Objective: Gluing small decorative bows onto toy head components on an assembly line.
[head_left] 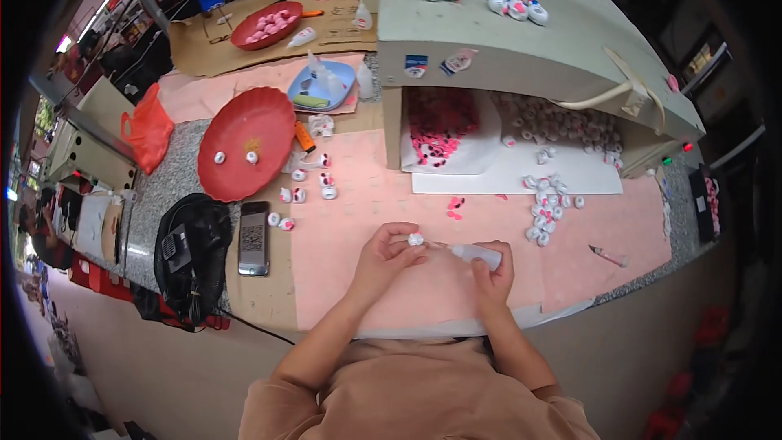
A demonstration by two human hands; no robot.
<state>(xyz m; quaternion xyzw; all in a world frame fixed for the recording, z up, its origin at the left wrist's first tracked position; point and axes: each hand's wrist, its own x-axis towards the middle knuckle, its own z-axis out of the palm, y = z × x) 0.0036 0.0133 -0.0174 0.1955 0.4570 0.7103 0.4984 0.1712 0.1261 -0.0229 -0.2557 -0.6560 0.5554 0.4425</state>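
Pinched in the fingers of my left hand [383, 258] is a small white round piece [416, 239] with a touch of pink-orange on top. My right hand [494, 273] is wrapped round a translucent squeeze bottle [479, 256]. The bottle lies almost level, its thin nozzle pointing left toward the white piece, with what looks like a small gap between. Both hands are over the pink work sheet [350, 277]. Just beyond them lie a few flat pink pieces [454, 210]. A cluster of white round pieces [544, 210] is spread to the right.
A grey-green housing [521, 41] stands behind, with heaps of pink pieces [440, 126] and white pieces under it. At left are a red plate [277, 126], a phone [254, 240], an orange cutter [305, 137] and a black bag [191, 257]. A pen-like tool [607, 256] lies right.
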